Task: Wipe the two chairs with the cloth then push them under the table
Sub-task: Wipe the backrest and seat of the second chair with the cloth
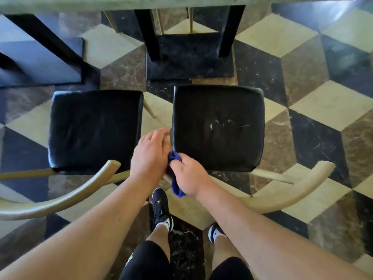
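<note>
The right hand (186,174) holds the blue cloth (175,176) bunched tight. The right chair seat (219,128) lies just ahead of it. The left hand (150,156) touches the cloth, fingers loose.

We see glossy black leather-like chair seats (218,128), pale smooth wooden backrests (292,190), a soft blue cloth (176,188), and a polished marble floor (314,110).

Your two hands meet between the two chairs: the left black-cushioned wooden chair (94,130) and the right black-cushioned wooden chair (218,128) stand side by side. Beyond them is the pale stone table (121,3), its black legs behind the seats.
</note>
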Motion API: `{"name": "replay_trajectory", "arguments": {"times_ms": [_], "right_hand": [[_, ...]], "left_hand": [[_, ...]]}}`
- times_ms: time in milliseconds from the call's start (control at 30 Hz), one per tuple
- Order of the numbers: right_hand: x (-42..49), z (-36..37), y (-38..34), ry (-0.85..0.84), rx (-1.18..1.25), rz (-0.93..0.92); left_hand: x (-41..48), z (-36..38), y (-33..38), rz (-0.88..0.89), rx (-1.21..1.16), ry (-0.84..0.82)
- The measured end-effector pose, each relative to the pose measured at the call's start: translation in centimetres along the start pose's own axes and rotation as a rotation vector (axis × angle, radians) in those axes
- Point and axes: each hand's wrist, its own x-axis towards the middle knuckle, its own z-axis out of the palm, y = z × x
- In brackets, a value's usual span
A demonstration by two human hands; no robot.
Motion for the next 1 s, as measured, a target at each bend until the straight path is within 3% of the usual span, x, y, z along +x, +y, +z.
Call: {"name": "replay_trajectory", "arguments": {"times_ms": [133, 267, 567, 867, 967, 1000], "right_hand": [[5.6, 0.8, -0.5, -0.093, 0.276, 0.183], [10.1, 1.7, 1.7, -0.266, 0.022, 0.308], [16.0, 3.5, 5.0, -0.264, -0.079, 0.436], [9.0, 0.6, 0.8, -0.239, 0.178, 0.399], [5.4, -1.0, -0.7, -0.171, 0.18, 0.242], [4.1, -1.8, -1.0, -0.151, 0.053, 0.145]], "left_hand": [[1.4, 0.7, -1.0, -0.138, -0.206, 0.044], [0.9, 1.6, -1.1, -0.108, -0.205, 0.124], [0.7, 2.2, -0.8, -0.078, -0.234, 0.217], [0.1, 1.1, 0.4, -0.111, -0.143, 0.168], [0.3, 0.4, 1.1, -0.123, -0.077, 0.106], [0.4, 0.2, 1.3, -0.128, -0.018, 0.08]]}}
